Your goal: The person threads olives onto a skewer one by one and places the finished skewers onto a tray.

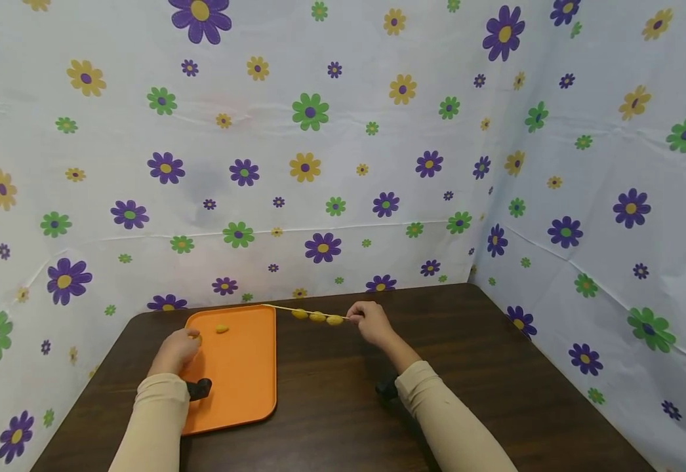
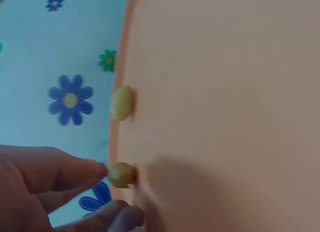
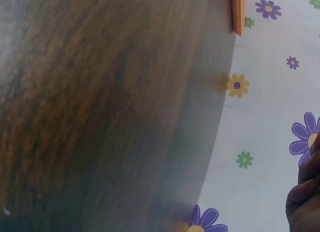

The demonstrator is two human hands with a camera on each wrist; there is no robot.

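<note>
My left hand (image 1: 173,352) is over the far left part of the orange tray (image 1: 239,367), its fingertips at a small oval yellow bead (image 2: 121,175). The left wrist view shows thumb and finger closing on this bead near the tray's surface; the far side of the grip is hidden. A second yellow bead (image 1: 221,328) lies farther right on the tray. My right hand (image 1: 372,322) pinches the end of a thin yellow string (image 1: 284,307). Three yellow beads (image 1: 317,316) are threaded on it, close to the right fingers. The string stretches left to the tray's far right corner.
The dark wooden table (image 1: 325,406) bears the tray on its left side. Flower-patterned cloth (image 1: 343,144) hangs behind the table and along its right side. A black wrist camera (image 1: 199,389) sits over the tray under the left wrist.
</note>
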